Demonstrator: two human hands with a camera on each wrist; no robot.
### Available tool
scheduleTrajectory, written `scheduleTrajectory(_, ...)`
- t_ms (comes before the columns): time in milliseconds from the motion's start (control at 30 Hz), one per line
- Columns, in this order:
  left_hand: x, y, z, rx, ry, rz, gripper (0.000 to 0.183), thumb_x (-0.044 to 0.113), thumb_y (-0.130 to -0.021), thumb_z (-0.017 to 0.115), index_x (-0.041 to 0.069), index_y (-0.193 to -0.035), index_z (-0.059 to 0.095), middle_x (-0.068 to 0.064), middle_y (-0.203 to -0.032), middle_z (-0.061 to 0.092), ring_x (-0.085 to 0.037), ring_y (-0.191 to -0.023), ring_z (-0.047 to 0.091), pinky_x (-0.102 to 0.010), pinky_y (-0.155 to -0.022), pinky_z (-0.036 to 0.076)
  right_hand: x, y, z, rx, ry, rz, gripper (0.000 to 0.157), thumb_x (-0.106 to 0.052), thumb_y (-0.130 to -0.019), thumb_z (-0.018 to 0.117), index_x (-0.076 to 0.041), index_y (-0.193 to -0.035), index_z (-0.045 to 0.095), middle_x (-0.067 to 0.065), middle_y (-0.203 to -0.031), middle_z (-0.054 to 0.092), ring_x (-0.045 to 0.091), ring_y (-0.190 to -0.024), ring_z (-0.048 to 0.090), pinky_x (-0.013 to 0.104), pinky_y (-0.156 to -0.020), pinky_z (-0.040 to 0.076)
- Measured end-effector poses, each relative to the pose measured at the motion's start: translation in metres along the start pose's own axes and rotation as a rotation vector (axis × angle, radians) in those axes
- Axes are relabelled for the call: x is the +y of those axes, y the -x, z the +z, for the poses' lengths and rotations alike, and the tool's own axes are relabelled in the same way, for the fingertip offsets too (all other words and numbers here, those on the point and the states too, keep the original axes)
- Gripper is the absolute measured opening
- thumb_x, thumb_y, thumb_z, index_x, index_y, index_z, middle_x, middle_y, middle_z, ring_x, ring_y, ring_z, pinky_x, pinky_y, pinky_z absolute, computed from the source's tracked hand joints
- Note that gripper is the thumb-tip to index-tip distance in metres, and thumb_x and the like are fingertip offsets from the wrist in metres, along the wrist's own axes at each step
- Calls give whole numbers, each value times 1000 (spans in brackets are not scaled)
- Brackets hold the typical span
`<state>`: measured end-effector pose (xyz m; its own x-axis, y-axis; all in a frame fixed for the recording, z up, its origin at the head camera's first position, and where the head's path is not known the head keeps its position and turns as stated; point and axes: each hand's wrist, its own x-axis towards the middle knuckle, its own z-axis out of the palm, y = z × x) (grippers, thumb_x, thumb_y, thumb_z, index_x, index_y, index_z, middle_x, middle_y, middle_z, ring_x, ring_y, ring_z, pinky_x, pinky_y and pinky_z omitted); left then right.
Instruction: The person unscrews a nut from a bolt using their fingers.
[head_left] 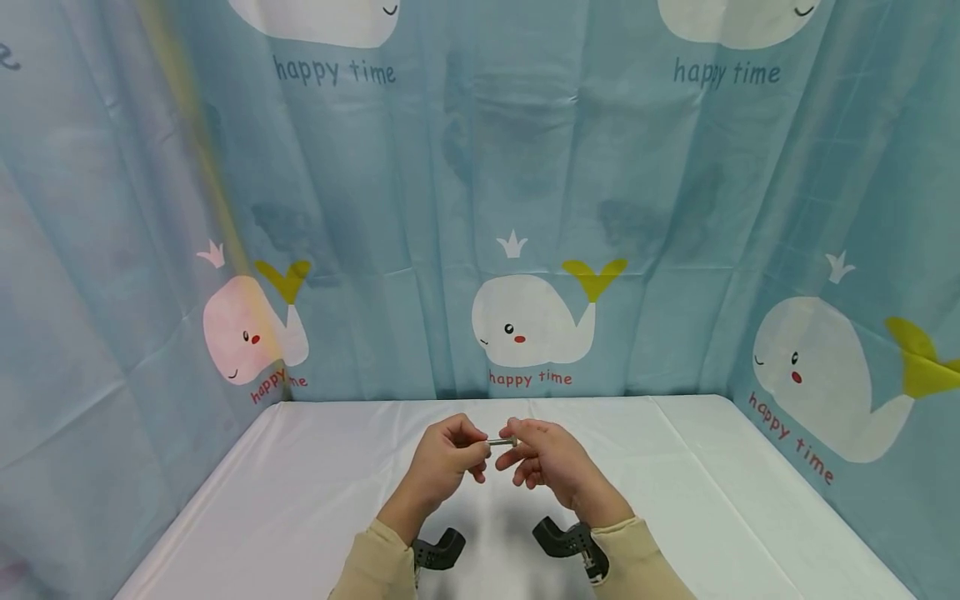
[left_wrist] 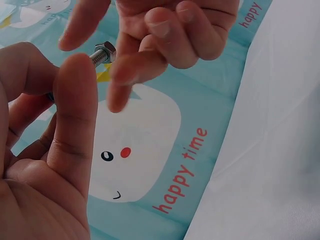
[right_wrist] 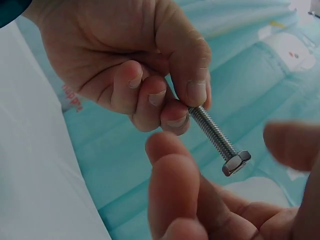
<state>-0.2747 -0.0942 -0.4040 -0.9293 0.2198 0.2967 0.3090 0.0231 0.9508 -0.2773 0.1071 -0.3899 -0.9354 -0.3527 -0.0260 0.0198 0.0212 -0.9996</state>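
Note:
A silver threaded bolt (head_left: 501, 442) lies roughly level between the two hands. My left hand (head_left: 444, 460) pinches it by one end between thumb and fingers, which hide that end. In the right wrist view the bare thread (right_wrist: 212, 130) runs out from the left thumb to a hexagonal piece (right_wrist: 236, 163) at the free end; whether this is a head or a nut I cannot tell. Around that end my right hand (head_left: 561, 463) has its thumb and fingers spread apart. The right thumb (right_wrist: 292, 145), blurred, shows a gap to the hexagonal piece.
A white-covered table (head_left: 300, 492) spreads beneath the hands. Behind it and at both sides hangs a blue curtain (head_left: 390, 325) printed with whales. Black wrist mounts (head_left: 441, 550) sit at both cream sleeves (head_left: 375, 567).

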Motion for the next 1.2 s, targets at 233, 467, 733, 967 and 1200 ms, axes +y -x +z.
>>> scheduleTrajectory(233, 2, 1, 1, -4, 2, 4, 14, -1, -90, 65, 12, -85, 65, -14, -75, 62, -24, -62, 61, -38, -60, 60, 2, -1, 0, 22, 45, -6, 50, -46, -99, 57, 1, -107, 68, 11, -74, 68, 15, -56, 59, 25, -54, 50)
scheduleTrajectory(467, 2, 1, 0, 6, 27, -8, 13, -2, -89, 66, 11, -86, 64, -14, -75, 62, -25, -62, 61, -40, -60, 60, 0, -2, 0, 11, 22, -45, 30, -26, -100, 59, 2, -106, 68, 12, -79, 69, 16, -58, 59, 24, -54, 47)
scheduleTrajectory(733, 2, 0, -1, 2, 27, -11, 16, -4, -90, 64, 12, -86, 65, -19, -79, 62, -25, -63, 61, -42, -61, 60, -2, 0, -1, 23, 15, -68, 25, -21, -97, 64, 2, -106, 66, 14, -89, 71, 17, -59, 58, 26, -56, 47)
scheduleTrajectory(967, 3, 1, -1, -1, 39, -15, 15, -4, -90, 64, 11, -86, 65, -24, -82, 62, -25, -64, 61, -39, -61, 60, -3, 1, -2, 9, -5, -39, 33, -26, -96, 65, 1, -115, 63, 18, -96, 72, 18, -58, 58, 25, -54, 46)
scheduleTrajectory(1200, 3, 1, 0, -1, 38, -8, 8, 0, -89, 68, 8, -88, 64, -20, -78, 62, -25, -63, 61, -39, -60, 60, -1, 0, -4, 26, 49, -12, 41, -37, -100, 59, 2, -109, 68, 13, -80, 70, 14, -53, 55, 24, -52, 44)
